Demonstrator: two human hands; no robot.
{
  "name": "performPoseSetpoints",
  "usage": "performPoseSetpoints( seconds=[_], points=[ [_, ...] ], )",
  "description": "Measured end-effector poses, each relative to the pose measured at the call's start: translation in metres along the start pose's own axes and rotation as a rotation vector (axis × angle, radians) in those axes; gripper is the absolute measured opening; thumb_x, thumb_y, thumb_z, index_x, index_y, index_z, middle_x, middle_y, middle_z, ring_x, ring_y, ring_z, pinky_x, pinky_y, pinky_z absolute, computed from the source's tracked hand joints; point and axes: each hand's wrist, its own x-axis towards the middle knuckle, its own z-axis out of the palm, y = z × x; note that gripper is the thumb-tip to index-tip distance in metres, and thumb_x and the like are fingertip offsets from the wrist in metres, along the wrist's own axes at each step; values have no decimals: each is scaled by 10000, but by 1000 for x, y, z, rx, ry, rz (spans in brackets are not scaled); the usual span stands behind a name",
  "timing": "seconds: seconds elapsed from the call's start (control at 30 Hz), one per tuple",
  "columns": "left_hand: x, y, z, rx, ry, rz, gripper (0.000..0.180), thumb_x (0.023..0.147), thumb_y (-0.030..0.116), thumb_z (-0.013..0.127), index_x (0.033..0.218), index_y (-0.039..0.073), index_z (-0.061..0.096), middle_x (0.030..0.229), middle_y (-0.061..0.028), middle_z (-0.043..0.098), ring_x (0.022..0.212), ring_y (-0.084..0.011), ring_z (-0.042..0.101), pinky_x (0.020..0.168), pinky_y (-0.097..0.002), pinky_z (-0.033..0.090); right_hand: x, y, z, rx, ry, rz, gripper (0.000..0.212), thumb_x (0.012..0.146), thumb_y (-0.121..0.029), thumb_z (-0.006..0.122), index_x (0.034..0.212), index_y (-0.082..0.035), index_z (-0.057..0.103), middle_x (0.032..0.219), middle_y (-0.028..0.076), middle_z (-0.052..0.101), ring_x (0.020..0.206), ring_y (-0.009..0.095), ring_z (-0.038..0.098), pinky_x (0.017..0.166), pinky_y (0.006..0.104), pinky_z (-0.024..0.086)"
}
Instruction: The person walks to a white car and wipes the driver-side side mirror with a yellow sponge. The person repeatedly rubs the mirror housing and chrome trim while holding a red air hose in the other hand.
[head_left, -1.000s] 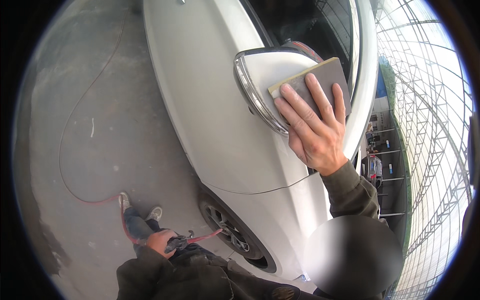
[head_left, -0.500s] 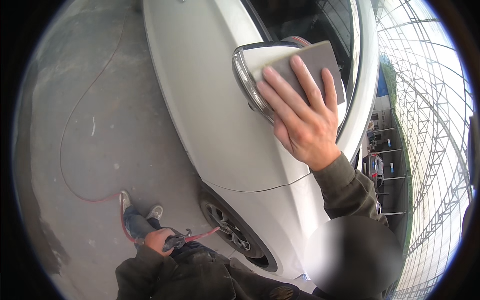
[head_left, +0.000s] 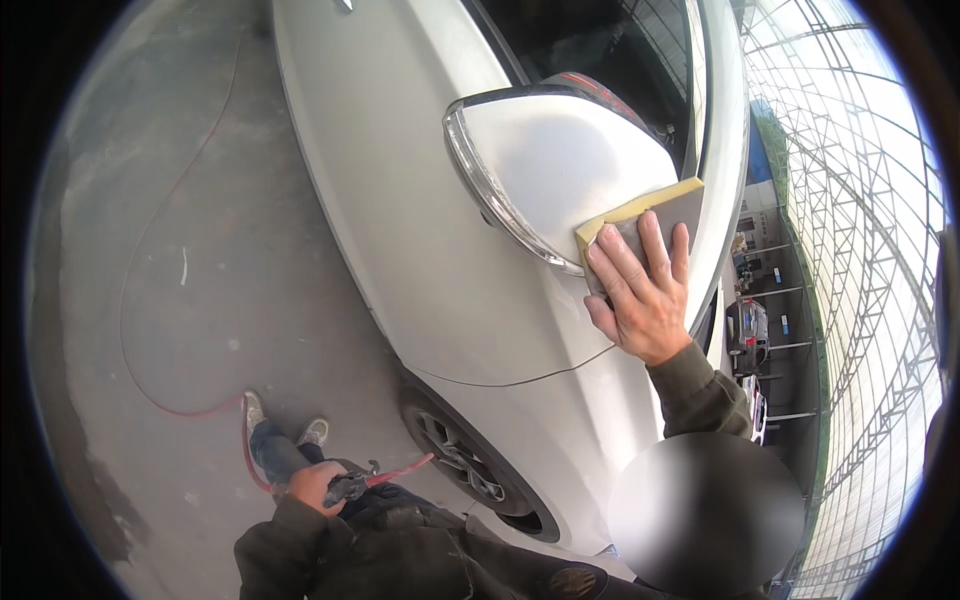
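Observation:
My right hand (head_left: 650, 300) lies with its fingers over a grey sanding sponge (head_left: 690, 212) with a yellow foam edge. The sponge is bent over the near lower corner of the white side mirror cover (head_left: 560, 150) of a car. A dull greyish patch shows on the cover, with a clear lamp strip (head_left: 500, 200) along its left edge. Low on the left, in front of my body, my left hand (head_left: 315, 487) is closed round a dark air blow gun (head_left: 348, 487). A short red tube (head_left: 402, 469) sticks out of its front.
A red air hose (head_left: 125, 330) runs over the grey floor to my left. The white car's door (head_left: 430, 250) and front wheel (head_left: 475, 460) are close by. Other parked cars (head_left: 748, 330) stand at the right under a steel-framed roof (head_left: 860, 200).
My right hand has slid the sponge from the middle of the mirror cover down toward its near corner, uncovering the greyish patch. My left hand stays in place with the blow gun.

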Motion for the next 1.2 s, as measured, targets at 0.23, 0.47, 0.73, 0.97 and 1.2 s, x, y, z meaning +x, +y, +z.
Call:
performPoseSetpoints(
  seconds=[0.23, 0.47, 0.73, 0.97, 1.2],
  points=[
    [8, 11, -4, 56, 2, -6, 376, 733, 128, 812, 1080, 49, 691, 1029, -186, 726, 958, -424, 708, 801, -472, 566, 108, -32, -23, 132, 118, 11, 748, 891, -561, 706, 1512, -150, 635, 1649, 7, 515, 1591, 276, 383, 1303, 628, 204],
    [2, -1, -4, 37, 0, -66, 379, 733, 121, 810, 1089, 52, 698, 1028, -185, 726, 970, -433, 704, 814, -485, 565, 77, -33, -26, 139, 86, 128, 733, 962, -602, 623, 1523, -130, 628, 1636, 40, 538, 1590, 318, 389, 1304, 640, 157],
    [4, 0, -10, 30, 4, 4, 379, 739, 140, 813, 1089, 51, 698, 1036, -189, 726, 984, -436, 698, 830, -485, 565, 26, -13, -16, 85, 39, 188, 796, 994, -662, 552, 1572, -115, 580, 1635, 75, 552, 1585, 358, 404, 1310, 635, 140],
    [15, 15, -12, 19, -21, 6, 374, 745, 152, 819, 1080, 40, 696, 1029, -186, 725, 970, -429, 701, 817, -483, 561, 110, -24, -33, 148, 119, 111, 736, 1020, -601, 569, 1567, -109, 571, 1641, 91, 534, 1587, 346, 392, 1294, 606, 214],
    [14, -5, -8, 40, -62, 35, 371, 754, 162, 816, 1093, 64, 701, 981, -177, 726, 925, -418, 710, 792, -478, 559, 95, -20, -37, 191, 168, 213, 814, 957, -592, 679, 1545, -41, 567, 1616, 126, 548, 1531, 377, 451, 1230, 670, 265]
  ],
)
